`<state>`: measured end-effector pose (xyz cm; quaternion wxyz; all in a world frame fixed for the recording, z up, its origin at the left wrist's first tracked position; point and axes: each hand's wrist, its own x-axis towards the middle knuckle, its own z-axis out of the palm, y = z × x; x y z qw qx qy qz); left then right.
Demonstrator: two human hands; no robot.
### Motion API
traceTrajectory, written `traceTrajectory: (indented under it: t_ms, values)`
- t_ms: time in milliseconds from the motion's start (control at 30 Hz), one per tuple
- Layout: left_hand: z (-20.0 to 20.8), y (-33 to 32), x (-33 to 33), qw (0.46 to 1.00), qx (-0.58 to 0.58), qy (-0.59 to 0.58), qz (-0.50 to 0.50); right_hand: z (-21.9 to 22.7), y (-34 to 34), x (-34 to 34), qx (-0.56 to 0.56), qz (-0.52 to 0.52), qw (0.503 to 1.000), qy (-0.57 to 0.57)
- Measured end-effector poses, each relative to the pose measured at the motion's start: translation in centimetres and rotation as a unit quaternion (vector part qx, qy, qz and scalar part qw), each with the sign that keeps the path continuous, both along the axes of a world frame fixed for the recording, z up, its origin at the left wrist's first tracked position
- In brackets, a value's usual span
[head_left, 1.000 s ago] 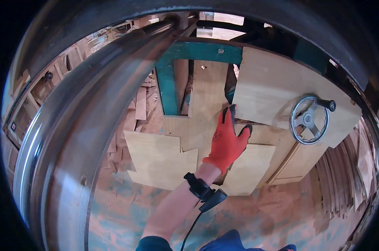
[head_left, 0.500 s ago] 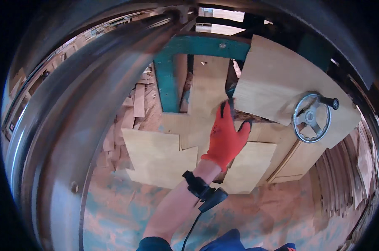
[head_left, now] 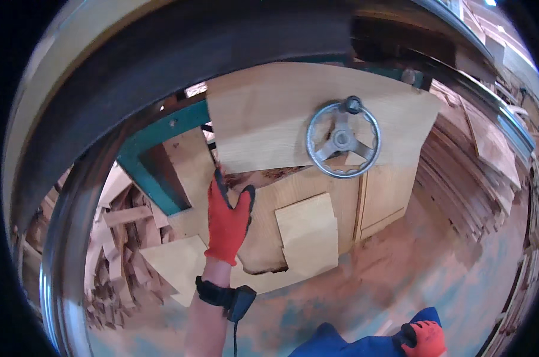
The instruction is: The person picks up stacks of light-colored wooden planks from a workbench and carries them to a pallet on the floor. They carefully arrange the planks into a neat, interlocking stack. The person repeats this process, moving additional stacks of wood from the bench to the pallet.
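no lettering or signs can be read.

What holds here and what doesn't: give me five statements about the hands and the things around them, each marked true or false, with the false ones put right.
1. The left hand wears a red glove with black on it. True.
2. The metal handwheel has four spokes. False: it has three.
3. A black strap is around the left wrist. True.
4. The right hand grips the handwheel. False: it is at the lower right, beside blue cloth, away from the wheel.
5. In the picture, the green frame lies left of the handwheel. True.
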<state>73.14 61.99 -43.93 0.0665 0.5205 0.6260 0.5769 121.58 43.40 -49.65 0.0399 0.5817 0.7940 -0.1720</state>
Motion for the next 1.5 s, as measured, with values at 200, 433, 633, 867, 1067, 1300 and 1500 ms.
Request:
traceTrajectory:
  t_ms: [200, 433, 633, 867, 1067, 1300, 1500]
  values:
    - [-0.2, -0.1, 0.0, 0.999, -0.025, 0.035, 0.002, 1.4, 0.6, 0.3, -0.003, -0.006, 0.998, 0.062]
    - [5.2, -4.6, 3.8, 0.963, 0.002, 0.26, 0.078, 1.7, 1.1, 2.4, 0.025, 0.019, 0.991, 0.132]
    - [16.6, -9.1, 12.3, 0.759, 0.205, 0.581, 0.211, 1.5, 2.0, 5.1, 0.008, 0.032, 0.985, 0.172]
    - [26.2, -6.5, 13.9, 0.793, 0.099, 0.553, 0.238, 1.1, 3.7, 7.2, -0.018, 0.069, 0.973, 0.22]
    - [26.7, -5.4, 13.6, 0.806, 0.084, 0.515, 0.28, 0.0, 5.1, 8.0, -0.047, 0.045, 0.975, 0.214]
    - [27.4, -4.7, 13.3, 0.836, 0.038, 0.496, 0.232, -0.8, 5.9, 7.7, -0.066, 0.061, 0.975, 0.201]
    - [28.6, -4.2, 13.5, 0.851, -0.031, 0.484, 0.201, 0.3, 5.1, 8.2, -0.067, 0.038, 0.978, 0.196]
